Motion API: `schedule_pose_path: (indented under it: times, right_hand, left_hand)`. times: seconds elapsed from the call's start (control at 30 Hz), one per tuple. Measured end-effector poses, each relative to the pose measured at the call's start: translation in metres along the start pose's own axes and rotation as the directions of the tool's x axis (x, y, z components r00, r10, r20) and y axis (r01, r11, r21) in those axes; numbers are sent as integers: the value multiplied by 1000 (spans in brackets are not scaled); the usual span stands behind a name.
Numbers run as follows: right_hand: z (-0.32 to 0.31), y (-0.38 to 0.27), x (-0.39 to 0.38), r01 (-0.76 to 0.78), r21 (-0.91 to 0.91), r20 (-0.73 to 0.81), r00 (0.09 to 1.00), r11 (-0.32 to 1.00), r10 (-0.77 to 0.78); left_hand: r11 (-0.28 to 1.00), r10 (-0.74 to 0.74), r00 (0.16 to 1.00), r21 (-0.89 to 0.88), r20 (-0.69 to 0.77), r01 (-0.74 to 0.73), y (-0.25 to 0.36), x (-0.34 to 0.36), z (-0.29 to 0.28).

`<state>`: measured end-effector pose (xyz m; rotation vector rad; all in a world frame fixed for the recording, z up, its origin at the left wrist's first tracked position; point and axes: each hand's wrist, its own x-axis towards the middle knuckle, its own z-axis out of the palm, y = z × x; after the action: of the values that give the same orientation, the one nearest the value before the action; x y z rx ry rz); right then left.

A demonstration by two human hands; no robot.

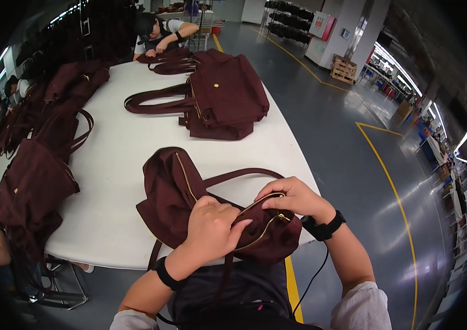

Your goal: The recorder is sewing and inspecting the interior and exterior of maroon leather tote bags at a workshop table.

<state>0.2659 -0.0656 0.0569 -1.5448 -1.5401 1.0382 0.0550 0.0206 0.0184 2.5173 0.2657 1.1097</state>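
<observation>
A dark maroon handbag [160, 184] lies tilted at the table's near edge, its gold zipper [270, 225] unzipped along the opening. My left hand [211, 226] is closed on the bag's fabric beside the opening, thumb toward the zipper; some of its fingertips are hidden. At the opening's far right edge, my right hand [295, 197] pinches the zipper-lined rim between thumb and fingers. A bag strap [244, 174] arches behind the hands, and another hangs over the near edge.
On the white table [113, 165], several more maroon bags [228, 91] are stacked at the back, and others [38, 184] lie along the left side. A person [159, 36] leans over the far end. Grey floor with yellow lines runs along the right.
</observation>
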Motion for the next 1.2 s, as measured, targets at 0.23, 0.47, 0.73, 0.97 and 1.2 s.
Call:
schedule_pose_path:
  times: [0.23, 0.47, 0.73, 0.97, 1.2]
  right_hand:
    - [-5, -12, -14, 248, -447, -284, 872, 859, -399]
    - [14, -31, -32, 294, -511, -260, 842, 807, -472]
    - [34, -9, -16, 215, -723, -251, 803, 656, -540]
    - [36, -9, -11, 209, -688, -254, 828, 695, -500]
    - [34, 3, -8, 254, -605, -207, 865, 754, -457]
  left_hand:
    - [999, -35, 999, 9, 16, 35, -11, 12, 20]
    - [997, -79, 996, -16, 39, 80, -14, 16, 27]
    - [995, -91, 991, -35, 94, 94, -15, 12, 24]
    - [992, -111, 984, -45, 139, 118, -15, 12, 19]
    - [943, -125, 962, -271, 245, 192, -19, 13, 7]
